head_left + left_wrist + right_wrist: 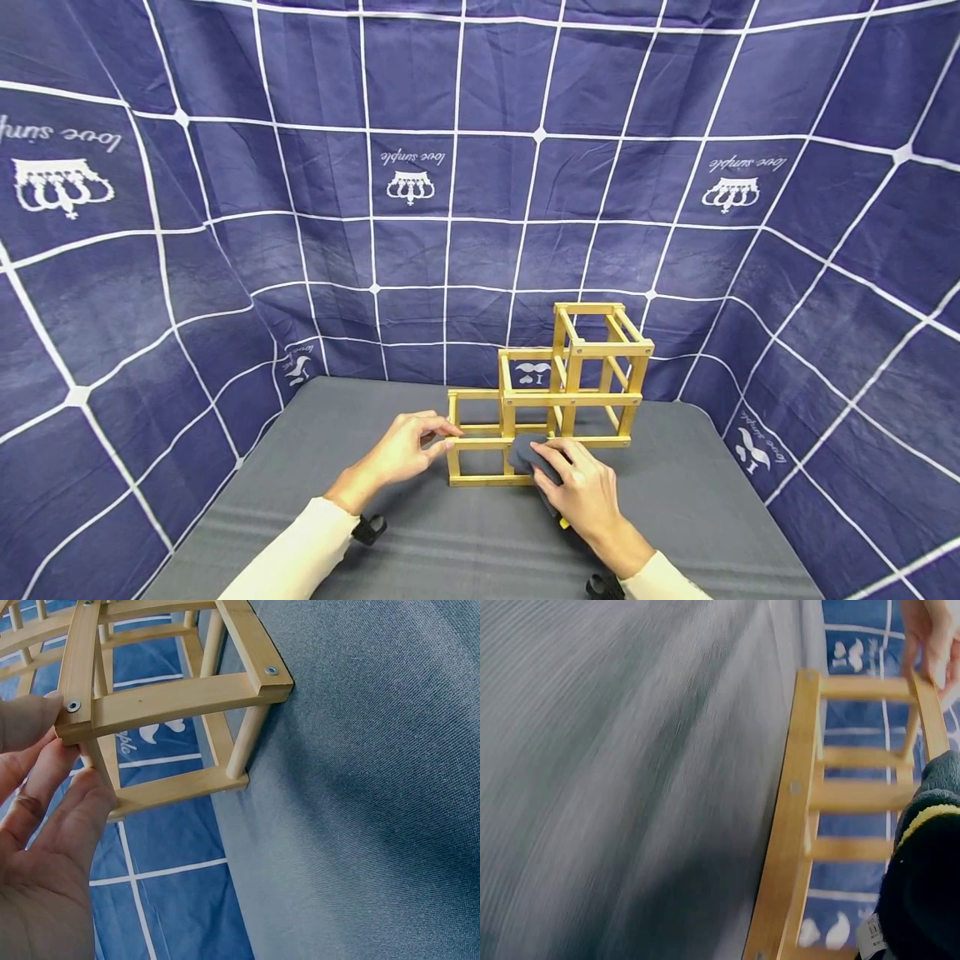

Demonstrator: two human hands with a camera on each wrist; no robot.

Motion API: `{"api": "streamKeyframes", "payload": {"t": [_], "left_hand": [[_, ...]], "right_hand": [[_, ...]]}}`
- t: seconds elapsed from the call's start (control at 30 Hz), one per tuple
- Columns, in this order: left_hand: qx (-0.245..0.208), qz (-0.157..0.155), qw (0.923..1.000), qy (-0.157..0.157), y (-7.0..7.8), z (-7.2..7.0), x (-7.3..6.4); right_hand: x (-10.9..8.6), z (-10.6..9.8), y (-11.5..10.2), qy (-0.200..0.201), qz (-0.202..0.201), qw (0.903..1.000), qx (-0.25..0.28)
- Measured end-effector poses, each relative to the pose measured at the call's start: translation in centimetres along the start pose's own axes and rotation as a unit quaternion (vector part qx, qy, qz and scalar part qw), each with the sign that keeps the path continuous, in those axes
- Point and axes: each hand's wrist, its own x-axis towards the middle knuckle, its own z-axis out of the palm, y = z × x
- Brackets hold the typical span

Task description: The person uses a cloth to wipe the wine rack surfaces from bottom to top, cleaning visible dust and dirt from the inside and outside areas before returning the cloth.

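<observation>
A stepped wooden rack (570,399) of pale slats and round rods stands on the grey surface, lowest at its left end. My left hand (405,446) pinches the upper front corner of that low end; in the left wrist view the thumb lies over the slat (172,701) near a screw and the fingers are beneath. My right hand (585,492) grips a dark grey cloth (525,454) against the rack's front upper rail. Yellow edging and a white label (871,936) show on the cloth in the right wrist view, where the right hand itself is hidden.
The rack's tallest section (603,350) rises on the right, close to the blue curtain (495,175) with white grid lines that hangs behind and on both sides. Grey fabric (315,450) covers the tabletop. A dark band (369,529) sits at the left wrist.
</observation>
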Motion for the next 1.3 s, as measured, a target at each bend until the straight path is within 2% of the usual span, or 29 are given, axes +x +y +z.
{"api": "streamKeyframes", "payload": {"t": [0.13, 0.3, 0.57, 0.73, 1.0, 1.3], "left_hand": [[0.0, 0.005, 1.0, 0.006, 0.1, 0.1, 0.0], [0.004, -0.012, 0.9999, 0.004, 0.2, 0.3, 0.1], [0.013, -0.031, 0.9994, -0.003, 0.3, 0.3, 0.1], [0.011, -0.032, 0.9994, -0.011, 0.5, 0.2, 0.3], [0.014, -0.032, 0.9993, -0.013, 0.4, 0.1, 0.4], [0.015, -0.013, 0.9998, 0.007, 0.2, 0.2, 0.3]], "right_hand": [[0.6, 1.7, -1.8, -0.006, -0.005, 1.0, 0.001], [1.6, 3.6, -4.1, -0.019, -0.007, 0.9998, 0.002], [2.9, 5.9, -7.4, -0.027, 0.016, 0.9993, 0.018], [3.4, 6.9, -8.6, -0.035, 0.033, 0.9987, 0.019], [3.6, 6.7, -8.4, -0.028, 0.063, 0.9976, -0.001], [2.6, 4.3, -5.4, -0.027, 0.069, 0.9971, -0.019]]}}
